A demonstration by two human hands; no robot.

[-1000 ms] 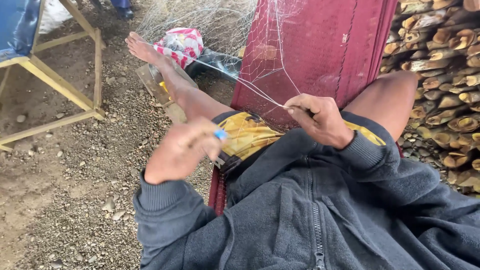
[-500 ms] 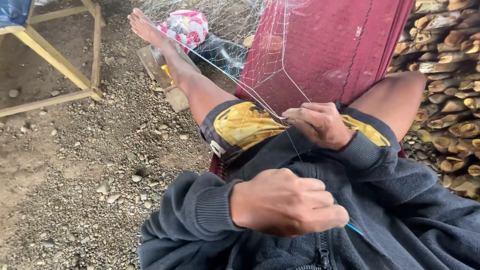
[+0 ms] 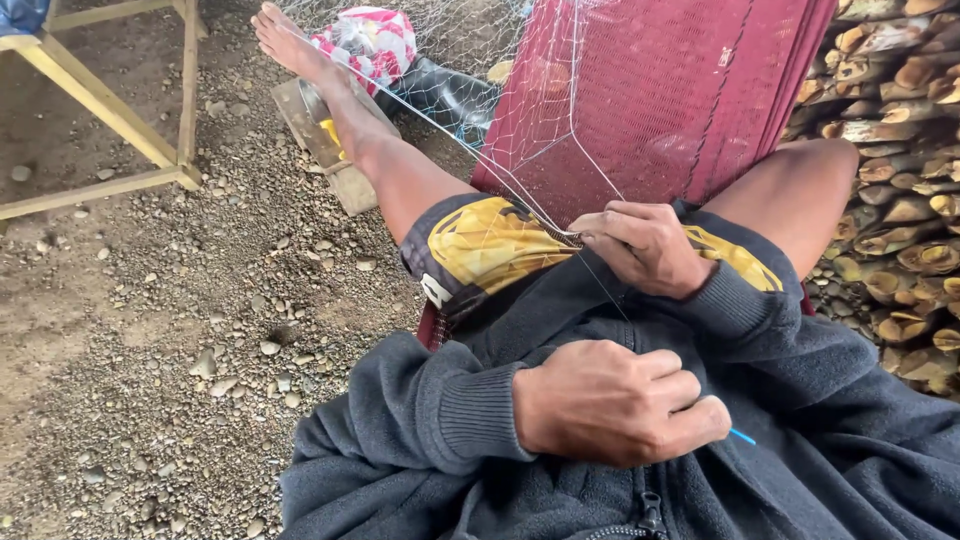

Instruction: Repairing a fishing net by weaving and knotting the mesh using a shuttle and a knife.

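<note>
Left hand point(image 3: 615, 400): fist closed around a blue netting needle point(image 3: 742, 437), only its tip showing past the fingers, resting against the dark zip jacket point(image 3: 800, 450). Right hand point(image 3: 648, 245): just beyond the left, fingers pinched shut on thin pale fishing net point(image 3: 520, 150), which stretches away over the knee toward the bare foot point(image 3: 285, 35). Behind the right hand: maroon cloth point(image 3: 680, 90). Further right: stacked firewood point(image 3: 900, 180). Left of both hands: gravel ground point(image 3: 150, 350), wooden frame point(image 3: 110, 110).
</note>
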